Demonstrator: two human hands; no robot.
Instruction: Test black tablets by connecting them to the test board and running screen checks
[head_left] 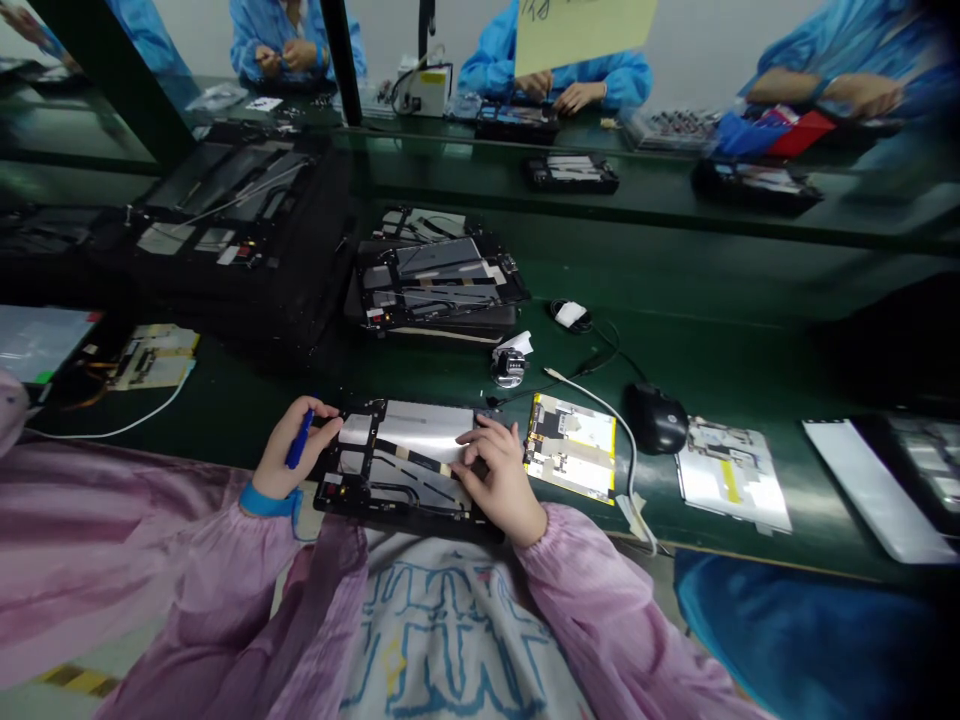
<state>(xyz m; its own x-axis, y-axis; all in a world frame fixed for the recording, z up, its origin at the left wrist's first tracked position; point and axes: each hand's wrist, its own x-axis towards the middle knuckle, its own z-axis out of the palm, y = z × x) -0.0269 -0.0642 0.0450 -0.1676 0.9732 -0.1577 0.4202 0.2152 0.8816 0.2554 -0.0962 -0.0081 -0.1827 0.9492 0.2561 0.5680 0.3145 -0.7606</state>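
Observation:
A tablet (420, 423) with its back off lies in front of me at the table's near edge, its silver battery plates, frame and dark ribbon strip (412, 458) exposed. My left hand (286, 445) is closed round a blue pen (300, 440), and its thumb and fingertip touch the tablet's left upper corner. Over the tablet's right part rests my right hand (499, 475), fingers spread on the silver plate and thumb at the strip's right end. Whatever lies under that palm is hidden. A battery board with yellow edges (574, 447) sits just right of this hand.
Opened tablets (439, 280) are stacked behind, with a taller stack (232, 220) to the left. A tape roll (510, 366), white cable (626, 430), black mouse (656, 418) and another silver board (733, 475) lie rightward. Co-workers in blue sleeves (480, 75) sit across; a pink sleeve (97, 520) is at left.

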